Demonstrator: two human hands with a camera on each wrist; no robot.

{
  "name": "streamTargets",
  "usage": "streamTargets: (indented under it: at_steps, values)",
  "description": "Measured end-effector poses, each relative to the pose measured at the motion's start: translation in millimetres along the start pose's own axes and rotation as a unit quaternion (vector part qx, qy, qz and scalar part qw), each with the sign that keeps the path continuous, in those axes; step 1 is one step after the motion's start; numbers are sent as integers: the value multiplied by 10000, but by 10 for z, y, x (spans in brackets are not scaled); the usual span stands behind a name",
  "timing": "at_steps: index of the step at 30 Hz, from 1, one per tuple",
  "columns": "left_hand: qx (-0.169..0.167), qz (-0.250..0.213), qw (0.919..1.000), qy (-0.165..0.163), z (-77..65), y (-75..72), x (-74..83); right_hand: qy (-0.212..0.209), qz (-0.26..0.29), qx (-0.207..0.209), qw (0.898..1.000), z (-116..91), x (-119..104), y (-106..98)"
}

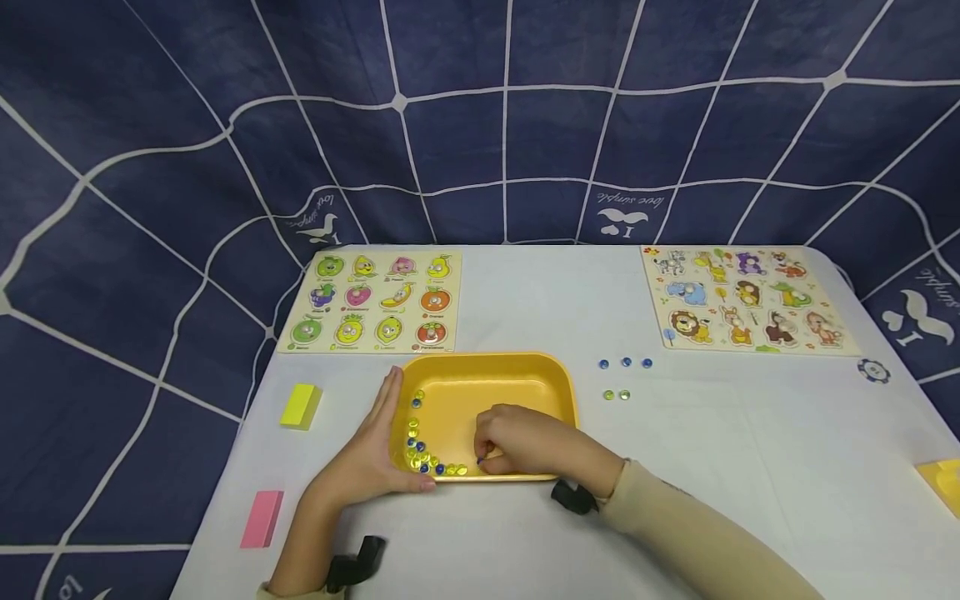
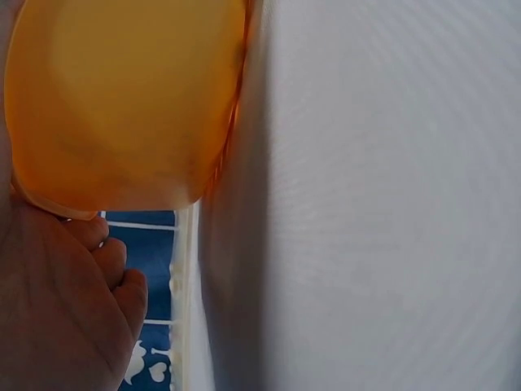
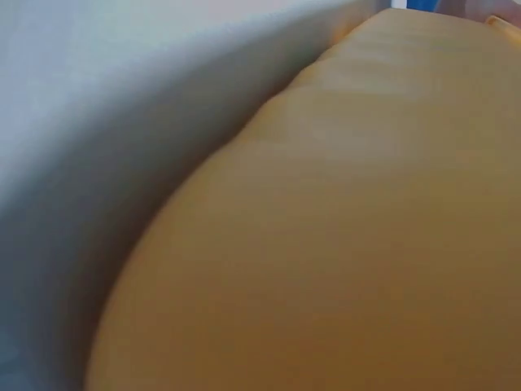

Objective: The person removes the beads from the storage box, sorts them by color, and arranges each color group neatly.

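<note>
A yellow plastic tray sits on the table, with yellow and blue glass beads gathered along its left side and front left corner. My left hand holds that corner, fingers along the left wall and thumb across the front rim. In the left wrist view, the left hand shows below the tray's orange-lit outer wall. Inside the tray near the front wall, my right hand pinches a small blue bead between thumb and curled fingers. The tray's wall fills most of the right wrist view.
Right of the tray lie three blue beads and two yellowish beads. A fruit puzzle board stands back left, an animal puzzle board back right. Yellow block and pink block lie left; a yellow object is at the right edge.
</note>
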State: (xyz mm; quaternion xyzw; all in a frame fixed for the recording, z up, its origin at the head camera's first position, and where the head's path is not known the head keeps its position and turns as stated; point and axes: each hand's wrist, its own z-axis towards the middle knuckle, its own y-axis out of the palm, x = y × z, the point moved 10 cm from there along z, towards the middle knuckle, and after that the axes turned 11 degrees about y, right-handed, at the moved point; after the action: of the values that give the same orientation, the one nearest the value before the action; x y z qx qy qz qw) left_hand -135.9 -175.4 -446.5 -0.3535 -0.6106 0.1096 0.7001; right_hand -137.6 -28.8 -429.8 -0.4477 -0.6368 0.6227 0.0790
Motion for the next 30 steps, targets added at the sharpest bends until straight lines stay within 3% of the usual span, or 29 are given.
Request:
streamTargets:
  at_steps: [8,16,23,30]
  values:
    - [-49,-15,10000,-42,-2,13,-8,-128,566,742,9956,-188,4,-418]
    - [-22,12,10000,-65,0,12,-12,-351,689,2174,9730,-595,174,-994]
    - [-29,17,10000,-76,-2,12,-11,-209,833,3018,9495,-982,610,-1280]
    - [-10,18,10000,-74,-5,3,4,673,731,3469,9326,-1299,1240,-1376]
